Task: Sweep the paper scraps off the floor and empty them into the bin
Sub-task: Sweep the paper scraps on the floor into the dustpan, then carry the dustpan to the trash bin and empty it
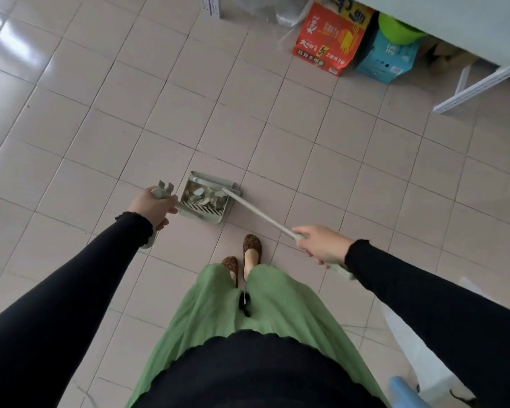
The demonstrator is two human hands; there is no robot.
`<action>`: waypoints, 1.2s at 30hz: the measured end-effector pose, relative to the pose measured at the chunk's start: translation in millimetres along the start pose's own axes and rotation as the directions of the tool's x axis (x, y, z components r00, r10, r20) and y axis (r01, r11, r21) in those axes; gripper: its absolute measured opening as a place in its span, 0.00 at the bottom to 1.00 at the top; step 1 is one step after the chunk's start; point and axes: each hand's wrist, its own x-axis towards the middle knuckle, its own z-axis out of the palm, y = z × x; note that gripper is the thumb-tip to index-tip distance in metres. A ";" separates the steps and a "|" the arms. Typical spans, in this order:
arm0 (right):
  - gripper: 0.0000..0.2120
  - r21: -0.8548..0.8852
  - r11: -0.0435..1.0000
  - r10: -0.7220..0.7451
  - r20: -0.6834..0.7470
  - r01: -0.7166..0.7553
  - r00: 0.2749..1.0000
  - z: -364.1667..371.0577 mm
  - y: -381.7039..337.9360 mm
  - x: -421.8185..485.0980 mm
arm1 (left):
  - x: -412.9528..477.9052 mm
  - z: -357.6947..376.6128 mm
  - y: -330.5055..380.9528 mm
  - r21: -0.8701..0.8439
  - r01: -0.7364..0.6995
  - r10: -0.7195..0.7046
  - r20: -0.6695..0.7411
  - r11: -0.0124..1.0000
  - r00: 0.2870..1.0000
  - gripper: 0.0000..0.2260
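Scraps [205, 197]: gathered in the pan [202, 215] just beyond my left hand [152, 206], fingers clenched on its handle, right hand [321, 244] gripping the broom [262, 214]; I'd keep the pan level when lifting toward the bin.

Tiled floor [100, 113]: dustpan [200, 215], red box [330, 39], blue box [386, 60].

Open tile floor [86, 128] spreads left and far of the dustpan [202, 215]. Far right, a red box [330, 39] and a blue box [386, 60] stand under a white table [454, 19], with a slanted rail [480, 83] beside them. Near right, a white bag [415, 348] and a stool [404, 390] fill the corner. The broom handle [262, 214] slants from the dustpan to the right hand [321, 244], barring that side. The pan handle [162, 191], gripped by the left hand [152, 206], bars the left. The feet [251, 250] stand just near of the dustpan.
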 end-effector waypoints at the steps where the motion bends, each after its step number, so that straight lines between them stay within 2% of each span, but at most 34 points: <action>1: 0.24 0.041 0.999 0.007 -0.004 -0.006 1.000 1.5 8.2 -11.9 | -0.4 -2.1 -0.7 -0.012 0.005 -0.005 0.031 1.000 1.000 0.09; 6: 0.26 0.215 0.977 0.020 -0.093 0.001 0.995 7.5 26.3 -23.6 | -3.3 -3.6 -2.0 -0.139 0.075 -0.039 0.246 0.988 0.968 0.09; 9: 0.26 0.294 0.956 0.032 -0.137 0.009 0.990 12.7 35.7 -23.2 | -6.7 5.5 5.6 -0.070 0.006 0.015 0.292 0.997 0.956 0.09; 14: 0.25 0.460 0.887 0.073 -0.219 0.037 0.973 9.0 64.5 -35.9 | -18.2 35.6 28.8 0.066 -0.074 0.043 0.379 0.995 0.924 0.15; 18: 0.23 0.555 0.830 0.105 -0.259 0.059 0.960 -9.1 99.7 -46.5 | -30.5 73.6 62.7 0.096 -0.141 0.089 0.417 0.985 0.904 0.12; 22: 0.23 0.638 0.767 0.143 -0.282 0.075 0.949 -37.7 147.5 -51.8 | -41.7 130.7 105.4 0.156 -0.206 0.116 0.452 0.966 0.884 0.09; 29: 0.22 0.719 0.685 0.168 -0.308 0.114 0.936 -111.5 252.9 -66.6 | -61.9 262.7 185.1 0.224 -0.285 0.150 0.477 0.932 0.866 0.15; 36: 0.16 0.804 0.584 0.239 -0.307 0.116 0.921 -191.7 347.9 -79.9 | -99.3 400.3 270.3 0.284 -0.398 0.206 0.524 0.873 0.826 0.10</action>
